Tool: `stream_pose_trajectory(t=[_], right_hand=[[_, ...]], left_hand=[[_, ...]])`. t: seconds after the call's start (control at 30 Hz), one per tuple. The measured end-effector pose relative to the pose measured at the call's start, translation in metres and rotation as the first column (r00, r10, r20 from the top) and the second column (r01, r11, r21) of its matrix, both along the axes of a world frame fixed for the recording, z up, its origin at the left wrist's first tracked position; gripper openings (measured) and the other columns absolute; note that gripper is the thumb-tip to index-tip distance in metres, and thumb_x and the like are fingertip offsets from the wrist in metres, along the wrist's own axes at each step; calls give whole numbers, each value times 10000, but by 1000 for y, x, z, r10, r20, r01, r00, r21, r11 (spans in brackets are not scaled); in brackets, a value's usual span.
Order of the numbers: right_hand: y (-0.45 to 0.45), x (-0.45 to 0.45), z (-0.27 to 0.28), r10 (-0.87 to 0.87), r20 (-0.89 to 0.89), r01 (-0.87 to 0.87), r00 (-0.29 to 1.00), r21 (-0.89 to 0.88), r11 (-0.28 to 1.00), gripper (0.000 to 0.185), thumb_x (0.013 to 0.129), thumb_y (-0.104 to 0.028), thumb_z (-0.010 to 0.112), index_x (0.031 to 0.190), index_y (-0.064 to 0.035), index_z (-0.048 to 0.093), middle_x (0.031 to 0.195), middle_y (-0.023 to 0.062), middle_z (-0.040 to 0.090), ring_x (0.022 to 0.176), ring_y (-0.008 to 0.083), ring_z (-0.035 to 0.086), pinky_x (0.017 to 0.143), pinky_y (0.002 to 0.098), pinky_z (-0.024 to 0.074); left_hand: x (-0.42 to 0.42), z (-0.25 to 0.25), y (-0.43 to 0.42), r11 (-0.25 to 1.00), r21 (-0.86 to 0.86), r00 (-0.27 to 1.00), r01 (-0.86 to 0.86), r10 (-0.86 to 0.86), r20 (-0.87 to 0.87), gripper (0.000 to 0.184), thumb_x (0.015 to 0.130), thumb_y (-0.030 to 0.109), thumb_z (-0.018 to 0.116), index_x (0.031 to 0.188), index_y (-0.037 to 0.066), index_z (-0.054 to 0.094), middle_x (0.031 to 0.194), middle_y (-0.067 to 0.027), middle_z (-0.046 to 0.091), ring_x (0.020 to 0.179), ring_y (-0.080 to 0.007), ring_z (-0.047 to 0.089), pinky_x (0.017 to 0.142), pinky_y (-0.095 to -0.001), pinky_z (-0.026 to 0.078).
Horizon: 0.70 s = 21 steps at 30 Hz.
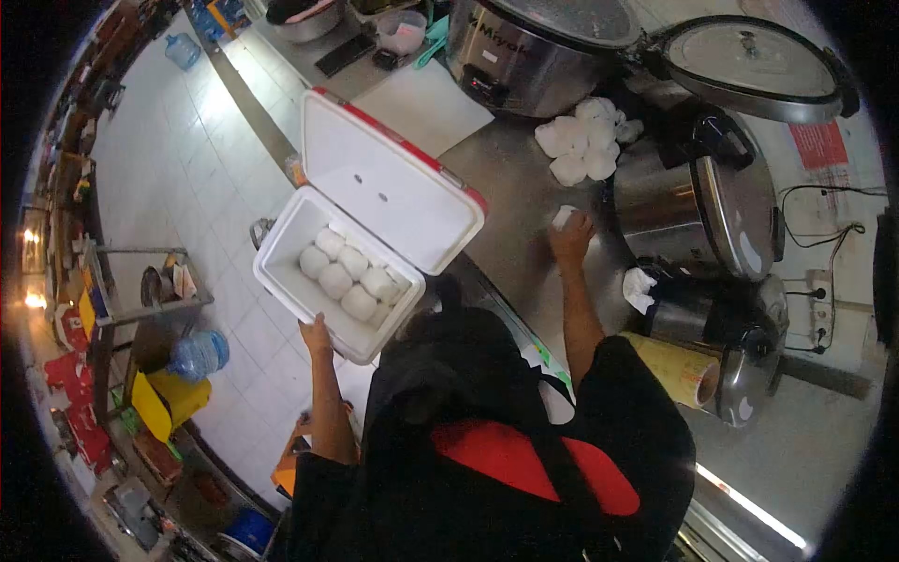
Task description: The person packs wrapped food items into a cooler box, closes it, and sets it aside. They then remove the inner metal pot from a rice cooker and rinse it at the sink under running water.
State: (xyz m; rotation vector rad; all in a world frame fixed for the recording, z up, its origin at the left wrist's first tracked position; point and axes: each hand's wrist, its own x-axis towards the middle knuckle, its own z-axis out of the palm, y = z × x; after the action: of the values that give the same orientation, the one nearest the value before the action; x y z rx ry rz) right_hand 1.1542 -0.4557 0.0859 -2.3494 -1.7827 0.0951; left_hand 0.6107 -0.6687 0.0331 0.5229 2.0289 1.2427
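Observation:
A white cooler box stands tilted in view, with its red-edged lid swung up. Several round white bundles lie in its bottom. My left hand grips the box at its near left rim. Over on the steel counter, my right hand is closed on a small white lump; the fingers partly hide it, so its kind is unclear. Just beyond that hand sits a heap of similar white bundles, seemingly wrapped in thin plastic.
A large Miyako rice cooker stands at the back. Another big cooker with its lid up is on the right, near a crumpled white tissue and a yellowish roll. A white board lies behind the cooler. Tiled floor spreads leftward.

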Motion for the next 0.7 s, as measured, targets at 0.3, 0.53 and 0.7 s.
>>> stream_pose_trajectory(t=[0.3, 0.53, 0.7], right_hand=[[-100, -40, 50, -183, -981, -192, 58, -191, 963, 681, 755, -288, 674, 1275, 49, 392, 1196, 178, 514, 1100, 314, 517, 907, 404, 450], [-107, -236, 118, 158, -987, -703, 15, 103, 704, 621, 786, -290, 658, 1287, 2, 435, 1264, 175, 485, 1160, 271, 481, 983, 380, 390], [-113, -329, 157, 583, -809, -752, 78, 336, 567, 380, 809, -121, 604, 1157, 4, 515, 1165, 192, 527, 1043, 301, 540, 864, 366, 446]], left_hand=[[31, 46, 7, 980, -139, 788, -145, 29, -615, 696, 775, 174, 667, 1313, -104, 322, 1255, -280, 435, 1157, -424, 416, 1019, -435, 325], [126, 193, 35, 994, 100, 634, -38, -54, 772, 459, 899, 225, 580, 1262, -18, 439, 1104, -122, 554, 1008, -201, 532, 866, -298, 451], [105, 190, 36, 950, 268, 715, -162, -74, 695, 367, 886, 228, 607, 1142, -13, 501, 991, -76, 577, 862, -155, 567, 737, -278, 470]])
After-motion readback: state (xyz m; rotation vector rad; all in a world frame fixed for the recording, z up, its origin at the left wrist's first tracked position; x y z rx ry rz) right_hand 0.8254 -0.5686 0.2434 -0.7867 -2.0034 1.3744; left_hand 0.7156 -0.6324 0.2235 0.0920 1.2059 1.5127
